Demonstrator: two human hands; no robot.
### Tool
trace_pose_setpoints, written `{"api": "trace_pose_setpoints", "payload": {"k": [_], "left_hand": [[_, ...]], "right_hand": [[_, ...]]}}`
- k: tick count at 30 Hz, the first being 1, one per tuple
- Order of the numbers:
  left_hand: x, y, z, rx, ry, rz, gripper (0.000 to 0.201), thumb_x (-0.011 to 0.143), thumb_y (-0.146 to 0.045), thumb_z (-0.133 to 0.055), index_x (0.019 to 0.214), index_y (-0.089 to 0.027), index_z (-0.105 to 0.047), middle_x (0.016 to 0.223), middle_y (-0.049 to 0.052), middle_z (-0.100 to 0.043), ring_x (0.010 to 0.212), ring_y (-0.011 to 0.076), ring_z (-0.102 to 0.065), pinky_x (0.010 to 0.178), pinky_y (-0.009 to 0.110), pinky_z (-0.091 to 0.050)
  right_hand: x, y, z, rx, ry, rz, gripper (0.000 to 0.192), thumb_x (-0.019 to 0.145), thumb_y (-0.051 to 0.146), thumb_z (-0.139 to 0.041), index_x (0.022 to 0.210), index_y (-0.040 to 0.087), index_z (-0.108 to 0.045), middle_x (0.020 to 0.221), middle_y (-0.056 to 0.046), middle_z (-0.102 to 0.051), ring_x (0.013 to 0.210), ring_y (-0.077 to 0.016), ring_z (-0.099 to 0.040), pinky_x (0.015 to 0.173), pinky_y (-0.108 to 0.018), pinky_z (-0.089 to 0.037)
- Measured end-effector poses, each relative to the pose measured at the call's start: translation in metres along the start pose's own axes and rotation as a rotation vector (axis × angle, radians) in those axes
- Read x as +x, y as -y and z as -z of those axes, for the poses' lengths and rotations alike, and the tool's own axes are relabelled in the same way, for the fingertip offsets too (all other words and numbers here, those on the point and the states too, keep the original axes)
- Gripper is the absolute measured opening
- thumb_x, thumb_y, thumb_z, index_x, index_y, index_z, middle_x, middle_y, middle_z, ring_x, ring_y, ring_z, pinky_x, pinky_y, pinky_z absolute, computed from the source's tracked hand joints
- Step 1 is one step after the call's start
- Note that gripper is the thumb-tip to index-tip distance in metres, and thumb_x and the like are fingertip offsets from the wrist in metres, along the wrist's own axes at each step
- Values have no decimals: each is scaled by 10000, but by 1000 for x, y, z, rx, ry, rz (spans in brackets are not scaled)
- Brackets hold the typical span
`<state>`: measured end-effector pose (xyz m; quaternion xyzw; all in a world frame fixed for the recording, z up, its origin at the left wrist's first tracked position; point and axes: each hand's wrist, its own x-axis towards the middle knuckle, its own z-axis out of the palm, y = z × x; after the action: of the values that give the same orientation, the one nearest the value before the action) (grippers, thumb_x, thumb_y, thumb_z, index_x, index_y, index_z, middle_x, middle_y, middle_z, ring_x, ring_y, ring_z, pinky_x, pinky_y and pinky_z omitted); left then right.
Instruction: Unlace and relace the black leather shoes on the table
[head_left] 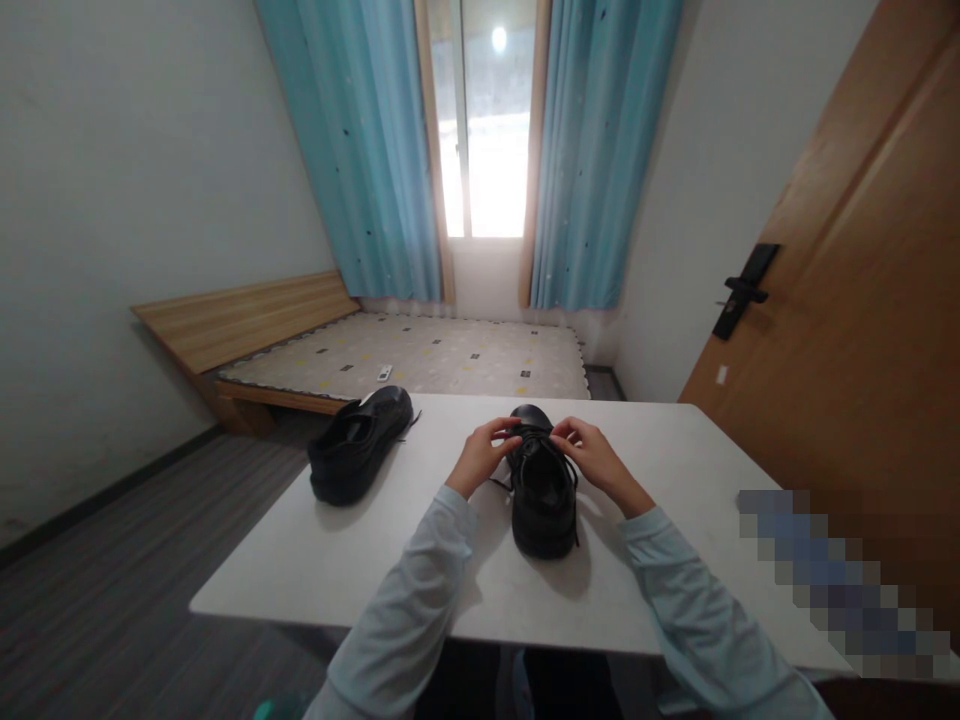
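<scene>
A black lace-up shoe [544, 535] stands on the white table in front of me, its toe pointing away and its opening towards me. My left hand [480, 456] is at the left side of the lacing, thumb and fingertips bent in at the shoelace [535, 437]. On the other side my right hand [596, 460] pinches the lace near the top of the tongue. Loose lace ends hang down both sides of the shoe. What exactly lies between the fingertips is small and partly hidden. The other black shoe [346, 480] rests on the table to the left, apart from both hands.
The white table [300, 580] reaches towards a bed [420, 345] with a patterned mattress, where a small white object [385, 373] lies. Blue curtains [375, 150] flank a bright window. A wooden door [847, 250] with a black handle stands at right, beside a pixelated patch.
</scene>
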<state>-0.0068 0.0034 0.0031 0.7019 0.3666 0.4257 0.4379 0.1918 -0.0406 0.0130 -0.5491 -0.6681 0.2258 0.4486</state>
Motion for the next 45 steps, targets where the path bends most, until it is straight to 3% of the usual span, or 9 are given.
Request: {"api": "trace_pose_setpoints", "payload": {"k": [13,21,25,30,38,45], "left_hand": [[1,0,-1,-9,-18,-12,340,716,-211,-685,1053,-168,-662,1114,107,-664,954,222,-651,890,399,-509],[1,-1,0,14,-1,-13,348,727,-225,-682,1067,-160,-650,1132,118,-656,992,234,-642,916,409,-494],[1,-2,0,35,-10,-15,342,724,-239,-687,1057,-165,-656,1116,107,-666,987,233,-645,920,401,-491],[1,-3,-1,23,-19,-13,336,714,-240,-692,1040,-164,-667,1103,102,-674,979,231,-645,925,405,-490],[1,-3,-1,42,-43,-22,332,706,-250,-701,1027,-170,-678,1098,101,-677,982,236,-645,914,398,-500],[1,-3,-1,50,-45,-21,329,704,-256,-706,1020,-168,-679,1086,106,-681,973,242,-651,908,402,-503]], "right_hand": [[-3,8,-10,-107,-189,116,94,787,249,-502,709,203,-527,711,-18,-585,663,-164,-520,661,-300,-405],[1,8,-5,170,-95,37,159,735,331,-601,722,179,-557,722,-17,-600,693,-161,-553,645,-290,-422],[-1,13,0,327,-25,-45,259,678,359,-677,831,175,-578,748,-14,-626,731,-162,-589,683,-294,-442],[-2,13,1,459,-30,-103,326,617,337,-734,859,180,-583,757,-19,-646,764,-169,-617,716,-307,-466],[1,9,-2,481,-104,-59,327,600,385,-757,789,192,-572,779,-26,-651,786,-189,-645,783,-362,-513],[3,6,4,339,-145,55,245,677,376,-694,783,188,-579,762,-34,-632,720,-173,-613,694,-329,-509]]}}
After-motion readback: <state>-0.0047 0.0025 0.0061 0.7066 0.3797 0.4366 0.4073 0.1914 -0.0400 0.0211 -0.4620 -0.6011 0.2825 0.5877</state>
